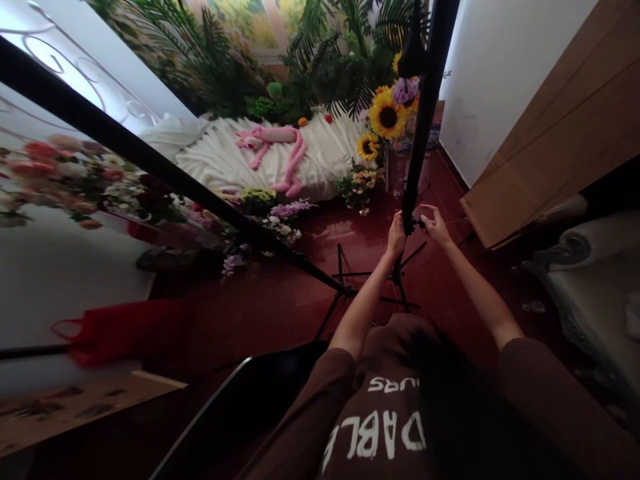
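The black stand (419, 160) rises from the dark red floor (295, 293), straight in front of the person, on thin tripod legs (400, 287). The left hand (397, 233) is wrapped around the near side of the black stand, holding the pole low down. The right hand (436, 225) is at the other side of the black stand, fingers curled into a narrow gap beside a small black knob (421, 223); whether they grip it cannot be told.

The floor is glossy and catches pale reflections just left of the black stand. A second stand (240, 225) slants across to the left of the black stand, its foot near the other's legs. Beyond the black stand and to its left, a low bed-like surface is draped in rumpled white cloth (330, 150), with a pink plush toy (277, 135) lying on it. Leafy greenery (345, 40) covers the wall behind, and sunflowers (389, 115) stand just left of the black stand. Further left of it are mixed flowers (65, 163), a scrolled window grille (55, 53) and a blurred red bag (120, 330).

Right of the black stand are a white wall (480, 100), a leaning brown board (540, 127) and, nearer the person, a pale seat with carved grey trim (590, 247).
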The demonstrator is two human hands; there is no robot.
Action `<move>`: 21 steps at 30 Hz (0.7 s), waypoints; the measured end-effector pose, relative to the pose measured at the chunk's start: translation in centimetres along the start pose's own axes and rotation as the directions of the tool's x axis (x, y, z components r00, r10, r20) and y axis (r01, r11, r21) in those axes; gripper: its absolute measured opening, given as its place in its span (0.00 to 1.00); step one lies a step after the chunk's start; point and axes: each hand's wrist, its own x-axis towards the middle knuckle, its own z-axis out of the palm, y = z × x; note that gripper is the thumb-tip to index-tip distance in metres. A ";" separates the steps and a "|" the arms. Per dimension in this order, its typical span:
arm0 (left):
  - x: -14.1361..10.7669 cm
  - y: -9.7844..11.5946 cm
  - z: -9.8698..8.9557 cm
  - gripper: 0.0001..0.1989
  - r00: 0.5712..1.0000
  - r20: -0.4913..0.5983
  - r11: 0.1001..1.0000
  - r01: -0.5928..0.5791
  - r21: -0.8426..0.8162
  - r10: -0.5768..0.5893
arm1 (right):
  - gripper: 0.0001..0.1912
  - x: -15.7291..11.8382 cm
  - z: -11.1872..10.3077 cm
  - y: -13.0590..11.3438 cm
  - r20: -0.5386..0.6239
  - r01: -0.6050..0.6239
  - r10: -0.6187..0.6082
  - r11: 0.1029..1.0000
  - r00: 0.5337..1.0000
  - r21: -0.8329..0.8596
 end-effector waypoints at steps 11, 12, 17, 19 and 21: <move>-3.1 -3.7 -4.0 0.26 0.997 0.052 0.989 0.041 0.144 -0.049 | 0.06 -0.3 2.0 0.5 -0.275 -0.183 0.257 0.946 0.927 0.269; -4.3 -4.7 -5.3 0.25 0.995 0.039 0.982 0.086 0.169 -0.093 | 0.08 -0.7 2.2 0.9 -0.315 -0.182 0.265 0.946 0.911 0.270; -10.5 -7.7 -13.3 0.21 0.937 -0.267 0.937 0.284 0.204 -0.226 | 0.18 -2.8 4.2 3.4 -0.312 -0.236 0.293 0.949 0.904 0.208; -12.0 -7.2 -16.9 0.21 0.850 -0.491 0.923 0.324 0.207 -0.188 | 0.20 -3.7 5.7 4.1 -0.222 -0.261 0.297 0.949 0.929 0.176; -12.5 -6.0 -20.2 0.20 0.835 -0.528 0.940 0.288 0.182 -0.154 | 0.20 -4.4 7.5 4.4 -0.132 -0.295 0.313 0.945 0.940 0.144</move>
